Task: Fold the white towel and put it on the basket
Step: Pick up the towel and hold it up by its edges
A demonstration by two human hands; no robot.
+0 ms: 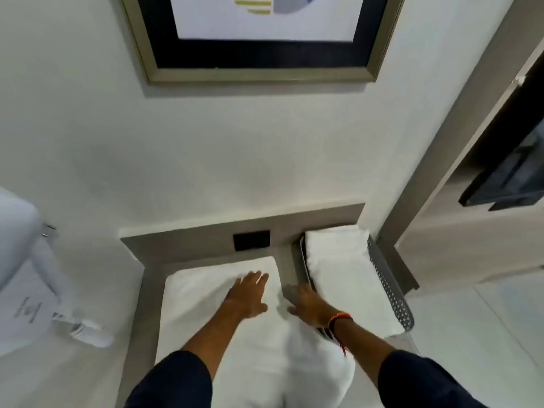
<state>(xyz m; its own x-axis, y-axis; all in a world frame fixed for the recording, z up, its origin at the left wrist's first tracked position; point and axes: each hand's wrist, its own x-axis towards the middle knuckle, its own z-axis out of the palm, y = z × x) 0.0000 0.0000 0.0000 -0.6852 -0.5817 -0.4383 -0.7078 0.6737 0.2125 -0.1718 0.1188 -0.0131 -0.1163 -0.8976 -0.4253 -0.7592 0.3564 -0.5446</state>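
Two hands: both lie flat on the white towel (pixel 223 328), fingers spread, gripping nothing.
Left hand (pixel 248 294): palm down on the towel, left of the basket (pixel 388 287).
Right hand (pixel 306 307): palm down at the towel's right edge, just beside the basket; a red and yellow string (pixel 338 319) wraps its wrist.
White towel: spread on the grey shelf (pixel 141 293), left of the basket.
Basket: grey with small holes, holding a folded white towel (pixel 341 269).
Black plate (pixel 251 240): on the back wall, left of the basket.
Picture frame (pixel 262 75): high above the basket.
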